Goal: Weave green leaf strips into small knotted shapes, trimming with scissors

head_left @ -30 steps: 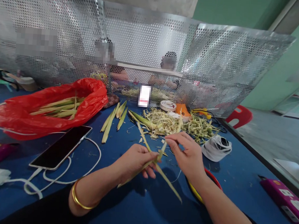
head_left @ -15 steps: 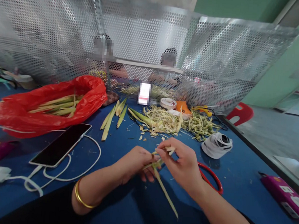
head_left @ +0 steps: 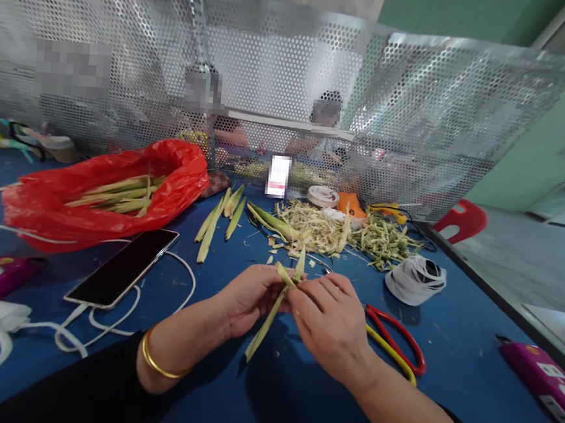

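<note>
Centre: our left hand [head_left: 251,300], right hand [head_left: 335,323] pinch flat pale-green leaf strips [head_left: 264,334] | crossed, ends loose | left-centre: long yellow-green leaves [head_left: 207,238] seem unworked

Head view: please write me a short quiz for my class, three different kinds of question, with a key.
1. True or false: long leaves lie in the red plastic bag.
2. What are the left hand and right hand touching? A) a phone B) leaf strips C) the red plastic bag
3. Fill in: the gold bangle is on the person's ____ wrist.

Key: 1. True; 2. B; 3. left
</note>
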A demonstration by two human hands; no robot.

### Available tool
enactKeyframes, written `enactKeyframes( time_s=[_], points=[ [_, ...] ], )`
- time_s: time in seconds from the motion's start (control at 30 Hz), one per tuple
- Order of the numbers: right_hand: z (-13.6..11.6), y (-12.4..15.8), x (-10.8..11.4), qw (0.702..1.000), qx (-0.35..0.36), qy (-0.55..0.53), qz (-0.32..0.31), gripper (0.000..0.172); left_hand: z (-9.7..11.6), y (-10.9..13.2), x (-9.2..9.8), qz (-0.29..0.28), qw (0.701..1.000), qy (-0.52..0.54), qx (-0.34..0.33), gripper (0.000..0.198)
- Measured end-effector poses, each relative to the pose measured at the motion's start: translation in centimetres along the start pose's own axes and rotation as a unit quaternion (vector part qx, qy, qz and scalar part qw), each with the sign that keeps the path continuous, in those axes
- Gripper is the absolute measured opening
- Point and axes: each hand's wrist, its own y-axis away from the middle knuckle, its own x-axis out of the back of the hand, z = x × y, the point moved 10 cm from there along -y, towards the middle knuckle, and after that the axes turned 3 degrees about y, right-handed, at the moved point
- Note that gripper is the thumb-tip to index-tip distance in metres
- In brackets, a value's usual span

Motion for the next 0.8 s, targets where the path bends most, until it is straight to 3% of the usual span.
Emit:
enactKeyframes(
  time_s=[0.17,0.37,0.53,0.7,0.8],
  points=[
    [0.9,0.1,0.2,0.999,-0.042,-0.002,0.014,0.017,0.1,0.3,0.4,0.031,0.998,0.051,0.020,0.030],
    [0.8,-0.2,0.3,0.999,-0.049,-0.007,0.016,0.015,1.0,0.4,0.1,0.007,0.998,0.053,-0.013,0.008],
    [0.7,-0.3,0.5,0.997,-0.065,-0.040,0.009,0.012,1.4,0.3,0.2,0.006,0.999,0.022,-0.045,0.016],
    [-1.3,-0.4,-1.1,0.998,0.027,-0.017,-0.049,0.025,1.3,0.2,0.1,0.009,0.998,0.009,-0.059,0.020],
    [-2.0,-0.2,-1.6,0.996,0.064,-0.005,-0.058,0.020,0.6,0.0,-0.1,-0.002,0.999,0.006,-0.047,0.023]
  ],
)
